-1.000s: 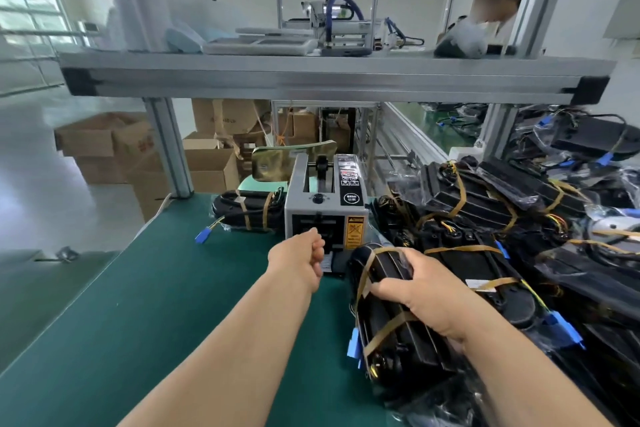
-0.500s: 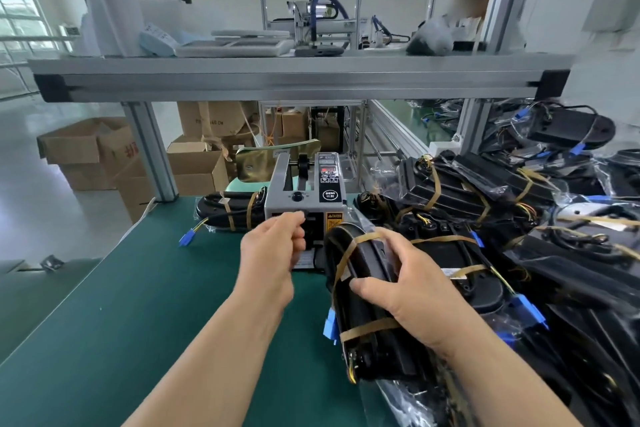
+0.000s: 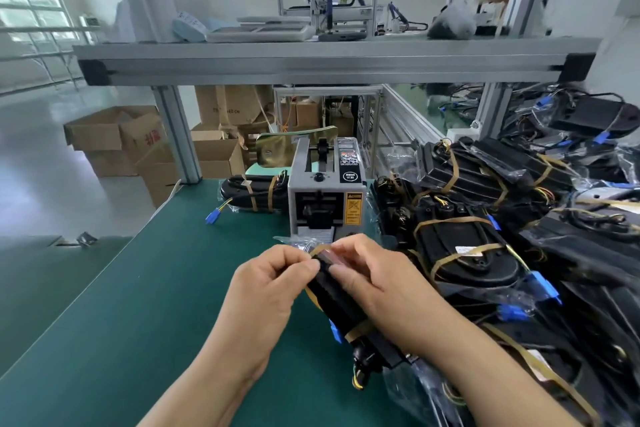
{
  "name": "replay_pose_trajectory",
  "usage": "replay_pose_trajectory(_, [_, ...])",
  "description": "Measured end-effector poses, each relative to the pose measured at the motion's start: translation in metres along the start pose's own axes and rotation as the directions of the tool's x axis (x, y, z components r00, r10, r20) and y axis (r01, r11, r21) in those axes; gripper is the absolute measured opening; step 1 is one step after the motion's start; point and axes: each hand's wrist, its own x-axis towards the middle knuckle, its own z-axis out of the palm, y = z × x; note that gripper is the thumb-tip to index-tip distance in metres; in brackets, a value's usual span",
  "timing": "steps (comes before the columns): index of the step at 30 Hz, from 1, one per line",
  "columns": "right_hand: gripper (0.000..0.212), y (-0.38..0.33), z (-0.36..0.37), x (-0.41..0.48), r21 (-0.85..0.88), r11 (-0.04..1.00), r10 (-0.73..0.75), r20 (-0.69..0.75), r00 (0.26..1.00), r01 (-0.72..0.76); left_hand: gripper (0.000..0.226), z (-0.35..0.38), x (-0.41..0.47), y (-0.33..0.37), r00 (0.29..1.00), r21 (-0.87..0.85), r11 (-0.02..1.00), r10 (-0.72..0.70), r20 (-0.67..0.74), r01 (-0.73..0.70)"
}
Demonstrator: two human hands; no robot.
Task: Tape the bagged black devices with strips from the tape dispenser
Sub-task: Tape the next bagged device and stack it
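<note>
A bagged black device [image 3: 341,305] with tan tape bands lies tilted on the green mat, just in front of the grey tape dispenser [image 3: 325,198]. My left hand [image 3: 270,291] pinches a strip of tape [image 3: 317,251] at the device's upper end. My right hand [image 3: 377,284] holds the device from the right, its fingers curled over the top and pressing the strip down. The device's lower end, with a blue connector [image 3: 335,331], sticks out under my right wrist.
A large pile of bagged black devices [image 3: 485,236] fills the table's right side. One taped device [image 3: 252,192] lies left of the dispenser. An aluminium shelf [image 3: 311,61] spans overhead. Cardboard boxes [image 3: 117,139] stand on the floor behind. A person sits at the far right.
My left hand pulled a tape strip away from the dispenser and brought it onto the device. My right hand shifted up to the device's top end.
</note>
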Motion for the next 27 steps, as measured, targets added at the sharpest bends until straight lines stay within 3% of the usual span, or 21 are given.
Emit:
replay_pose_trajectory(6, [0.016, -0.001, 0.011, 0.003, 0.002, 1.0, 0.001, -0.079, 0.997, -0.001, 0.014, -0.005, 0.003, -0.008, 0.999, 0.046, 0.998, -0.045, -0.028, 0.046])
replay_pose_trajectory(13, [0.03, -0.003, 0.015, 0.005, 0.008, 0.999, 0.037, -0.16, 0.986, -0.037, 0.019, -0.002, 0.002, -0.009, 0.998, 0.093, 0.996, -0.007, -0.06, 0.012])
replay_pose_trajectory(27, [0.026, -0.004, 0.022, 0.004, -0.005, 0.998, 0.057, -0.216, 0.975, -0.059, 0.018, 0.005, 0.007, -0.023, 0.985, 0.33, 0.942, 0.105, -0.138, -0.054])
